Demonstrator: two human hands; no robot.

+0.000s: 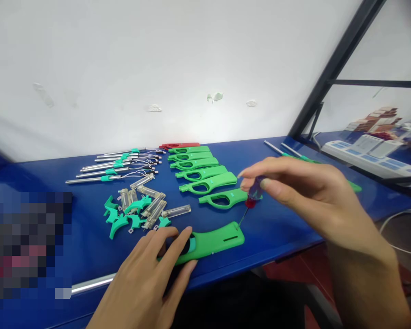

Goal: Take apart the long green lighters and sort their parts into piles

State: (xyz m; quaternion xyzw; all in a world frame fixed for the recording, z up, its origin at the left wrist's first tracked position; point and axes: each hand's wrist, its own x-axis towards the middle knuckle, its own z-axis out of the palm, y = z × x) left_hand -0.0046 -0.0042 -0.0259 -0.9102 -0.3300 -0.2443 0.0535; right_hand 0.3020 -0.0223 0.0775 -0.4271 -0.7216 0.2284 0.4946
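Note:
A green lighter (215,243) with a long metal barrel lies on the blue table near its front edge. My left hand (154,274) presses it down, fingers wrapped over the trigger end. Between the thumb and fingers of my right hand (304,192) is a small screwdriver (251,197) with a red and dark purple handle. It tilts down to the left, and its tip meets the end of the lighter's handle. Behind lies a row of green lighter shells (226,197), with a red shell (180,145) at the back.
Left of the shells lie clear fuel tanks (154,214), teal triggers (118,224) and several metal barrels (96,180) with wires. At the right, two more barrels (274,147) lie beside a black metal frame (322,73). White power strips (373,155) stand beyond it.

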